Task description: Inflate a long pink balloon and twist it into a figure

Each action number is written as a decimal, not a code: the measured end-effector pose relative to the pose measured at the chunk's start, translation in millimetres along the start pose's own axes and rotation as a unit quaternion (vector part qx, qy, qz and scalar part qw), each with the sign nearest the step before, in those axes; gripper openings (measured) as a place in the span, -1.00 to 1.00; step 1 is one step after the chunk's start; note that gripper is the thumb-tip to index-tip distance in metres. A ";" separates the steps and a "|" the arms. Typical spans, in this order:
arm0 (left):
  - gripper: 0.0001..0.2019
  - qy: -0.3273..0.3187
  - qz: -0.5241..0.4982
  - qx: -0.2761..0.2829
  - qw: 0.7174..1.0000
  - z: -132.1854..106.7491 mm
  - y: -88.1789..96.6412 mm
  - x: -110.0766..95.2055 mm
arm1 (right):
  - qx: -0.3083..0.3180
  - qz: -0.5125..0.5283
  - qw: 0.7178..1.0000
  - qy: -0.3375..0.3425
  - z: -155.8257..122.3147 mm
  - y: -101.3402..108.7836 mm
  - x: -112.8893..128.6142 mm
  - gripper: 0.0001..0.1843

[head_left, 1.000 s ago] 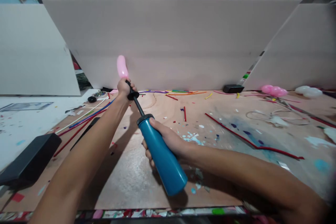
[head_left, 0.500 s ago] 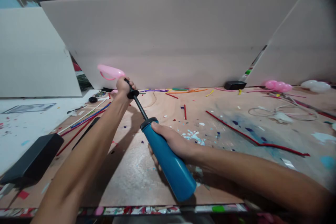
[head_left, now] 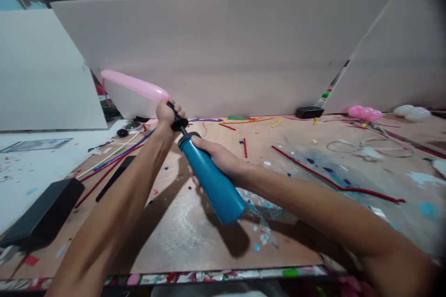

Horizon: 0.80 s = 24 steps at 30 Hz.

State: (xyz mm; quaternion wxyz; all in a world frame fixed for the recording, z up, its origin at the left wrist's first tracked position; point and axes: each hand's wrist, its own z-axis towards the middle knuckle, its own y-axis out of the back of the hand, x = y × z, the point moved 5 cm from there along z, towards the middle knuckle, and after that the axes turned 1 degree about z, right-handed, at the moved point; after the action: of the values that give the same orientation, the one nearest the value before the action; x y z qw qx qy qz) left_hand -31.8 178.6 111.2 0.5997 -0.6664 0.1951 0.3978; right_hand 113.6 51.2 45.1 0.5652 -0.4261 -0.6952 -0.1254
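1. Left hand [head_left: 170, 114]: closed round the black end of the pump [head_left: 216, 185]; whether it also pinches the balloon [head_left: 135, 85], I cannot tell.
2. Right hand [head_left: 219, 158]: wrapped on the pump's blue body.
3. Balloon, position: near end at the left hand, the nearer one; long axis running leftward and slightly up in my view, before the board [head_left: 226, 51].
4. Balloon, appearance: pink, glossy, slender, inflated; thin tail hanging at the far end.

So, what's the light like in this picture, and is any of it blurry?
In the head view, the pump casts a dark shadow on the table; in that same view, a small bright glint shows on the pink balloon, and the far right edge looks dark and soft.
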 end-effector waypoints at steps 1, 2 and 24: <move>-0.78 0.014 0.008 -0.001 1.000 1.2 1.8 3.7 | -0.008 0.006 1.000 0.002 1.8 0.0 0.7 -0.46; -0.78 0.016 0.011 -0.008 1.000 4.0 5.2 4.0 | -0.012 0.014 1.000 0.004 2.0 -1.1 -0.8 -0.47; -0.83 -0.034 0.042 -0.060 0.997 15.0 36.9 33.2 | -0.046 -0.061 0.996 -0.045 19.6 29.6 -16.4 -0.44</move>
State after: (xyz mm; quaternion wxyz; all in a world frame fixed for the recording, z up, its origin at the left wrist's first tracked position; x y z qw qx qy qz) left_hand -43.2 192.7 62.6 0.5471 -0.6787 0.1785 0.4563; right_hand 122.0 74.6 14.9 0.5047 -0.4139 -0.7378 -0.1720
